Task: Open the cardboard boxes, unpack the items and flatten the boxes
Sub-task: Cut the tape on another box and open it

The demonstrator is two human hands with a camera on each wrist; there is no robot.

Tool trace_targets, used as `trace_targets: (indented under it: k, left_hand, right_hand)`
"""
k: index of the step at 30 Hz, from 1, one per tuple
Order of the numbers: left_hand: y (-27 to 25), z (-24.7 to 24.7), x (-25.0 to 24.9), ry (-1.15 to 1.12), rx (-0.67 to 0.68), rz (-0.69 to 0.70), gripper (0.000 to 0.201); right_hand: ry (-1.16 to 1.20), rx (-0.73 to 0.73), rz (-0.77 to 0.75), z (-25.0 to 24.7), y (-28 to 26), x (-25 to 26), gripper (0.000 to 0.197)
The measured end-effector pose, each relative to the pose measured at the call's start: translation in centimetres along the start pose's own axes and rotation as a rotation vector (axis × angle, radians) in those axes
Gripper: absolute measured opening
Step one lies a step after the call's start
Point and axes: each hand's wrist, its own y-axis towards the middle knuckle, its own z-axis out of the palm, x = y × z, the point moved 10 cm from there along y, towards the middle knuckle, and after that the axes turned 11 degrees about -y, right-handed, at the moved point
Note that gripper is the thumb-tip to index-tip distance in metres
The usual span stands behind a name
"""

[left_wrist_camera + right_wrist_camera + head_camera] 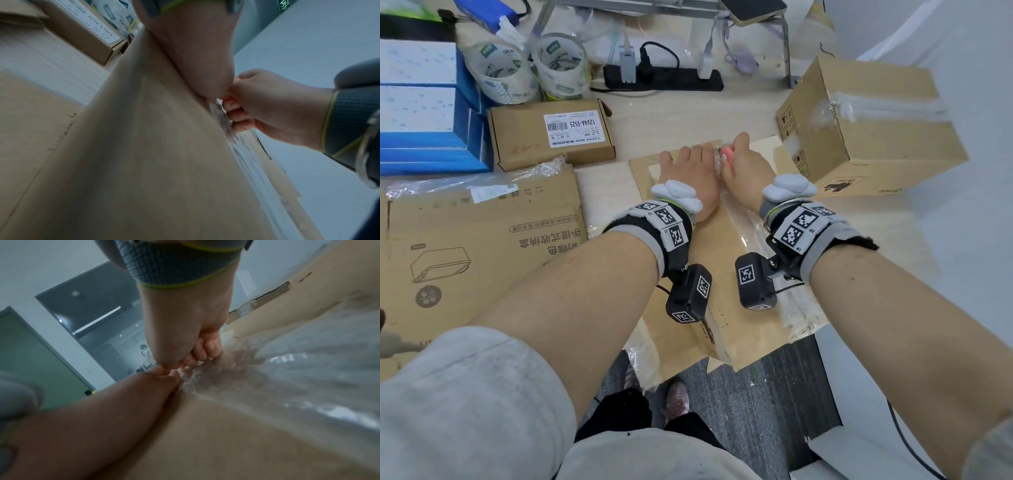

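Note:
A long brown cardboard box [722, 240] lies in front of me, with a strip of clear tape [743, 226] running along its top seam. My left hand [688, 164] lies flat on the box top near its far end and presses it down. My right hand [743, 161] is right beside it, fingers curled round a small pink cutter [728, 155] at the far end of the tape. In the right wrist view the curled fingers [205, 348] sit just above the crinkled tape [308, 386]. The cutter's blade is hidden.
A larger taped box [873, 126] stands at the right. A small labelled box [551, 135] and flattened cardboard [482, 233] lie at the left. Tape rolls [558, 65], a power strip [664, 78] and blue boxes [421, 106] are at the back.

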Motion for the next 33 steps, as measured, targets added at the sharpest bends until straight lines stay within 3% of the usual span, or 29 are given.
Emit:
trace_targets:
  k: [4, 9, 15, 21, 33]
  left_hand:
    - [-0.2, 0.1, -0.3, 0.001, 0.013, 0.017, 0.043]
    - [-0.3, 0.0, -0.1, 0.002, 0.02, 0.008, 0.045]
    - [-0.4, -0.3, -0.1, -0.03, 0.014, 0.018, 0.047]
    - [-3.2, 0.3, -1.3, -0.012, 0.102, 0.092, 0.053]
    - [-4.5, 1.0, -1.8, 0.094, 0.152, 0.033, 0.057]
  right_hand:
    - [-0.004, 0.009, 0.006, 0.4, -0.6, -0.4, 0.018]
    - [-0.022, 0.035, 0.004, 0.5, -1.0, -0.2, 0.029]
    - [-0.023, 0.028, 0.008, 0.3, -1.6, -0.3, 0.028]
    - [-0.034, 0.013, 0.034, 0.3, -1.2, -0.5, 0.03]
    - [-0.071, 0.033, 0.072, 0.7, -1.7, -0.9, 0.033]
